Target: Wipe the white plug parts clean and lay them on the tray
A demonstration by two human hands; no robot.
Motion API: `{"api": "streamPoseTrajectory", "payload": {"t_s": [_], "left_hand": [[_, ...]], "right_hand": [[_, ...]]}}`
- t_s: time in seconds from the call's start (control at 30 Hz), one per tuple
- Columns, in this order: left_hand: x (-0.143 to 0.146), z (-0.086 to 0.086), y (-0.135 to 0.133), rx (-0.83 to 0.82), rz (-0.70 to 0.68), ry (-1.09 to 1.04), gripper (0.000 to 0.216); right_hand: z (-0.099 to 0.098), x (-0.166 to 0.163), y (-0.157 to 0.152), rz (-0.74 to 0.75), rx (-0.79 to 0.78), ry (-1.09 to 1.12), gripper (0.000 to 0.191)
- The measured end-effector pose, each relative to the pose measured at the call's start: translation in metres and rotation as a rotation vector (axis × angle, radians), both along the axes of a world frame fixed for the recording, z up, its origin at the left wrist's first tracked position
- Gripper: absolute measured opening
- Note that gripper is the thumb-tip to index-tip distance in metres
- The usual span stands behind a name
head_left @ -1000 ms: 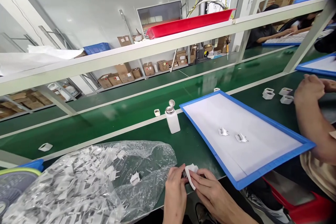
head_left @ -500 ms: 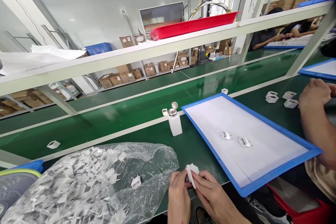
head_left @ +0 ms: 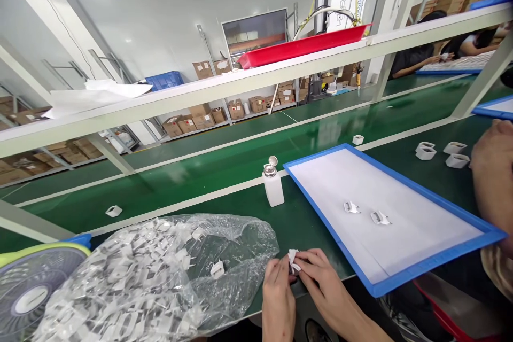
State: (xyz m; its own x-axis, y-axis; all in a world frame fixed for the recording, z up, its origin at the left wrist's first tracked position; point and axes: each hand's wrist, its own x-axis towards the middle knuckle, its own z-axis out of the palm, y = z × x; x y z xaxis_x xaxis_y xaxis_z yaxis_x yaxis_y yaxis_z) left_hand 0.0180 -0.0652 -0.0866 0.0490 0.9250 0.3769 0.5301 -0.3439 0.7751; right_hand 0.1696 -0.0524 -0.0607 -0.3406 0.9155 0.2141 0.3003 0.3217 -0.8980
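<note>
Both my hands meet at the table's front edge, between the clear bag and the blue-rimmed tray. My right hand (head_left: 326, 283) pinches a crumpled white wipe (head_left: 294, 263), cloth or paper. Close against it, my left hand (head_left: 278, 291) has its fingers closed around a small piece, mostly hidden by the fingers and wipe. To the left lies a clear plastic bag (head_left: 244, 235) full of white plug parts (head_left: 136, 278), with one single plug part (head_left: 217, 269) apart near its opening. Two plug parts (head_left: 380, 217) with pins rest on the white tray (head_left: 417, 230).
A white pump bottle (head_left: 273, 189), lid raised, stands behind my hands. White housings (head_left: 457, 161) sit right, near another person's arm (head_left: 491, 171). More housings lie on the green belt (head_left: 224, 171). A fan (head_left: 36, 294) stands at left; a shelf (head_left: 224, 77) crosses above.
My view has swung slightly left. The wipe is now bunched smaller between my fingers. The housing beyond the tray has shifted right along the belt; the one beside the bottle no longer shows.
</note>
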Motion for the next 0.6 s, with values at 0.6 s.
{"api": "streamPoseTrajectory", "payload": {"t_s": [0.6], "left_hand": [[0.02,0.028,-0.028,0.348,0.297,-0.275,0.038]], "right_hand": [[0.062,-0.002,-0.023,-0.154,-0.758,0.832,0.039]]}}
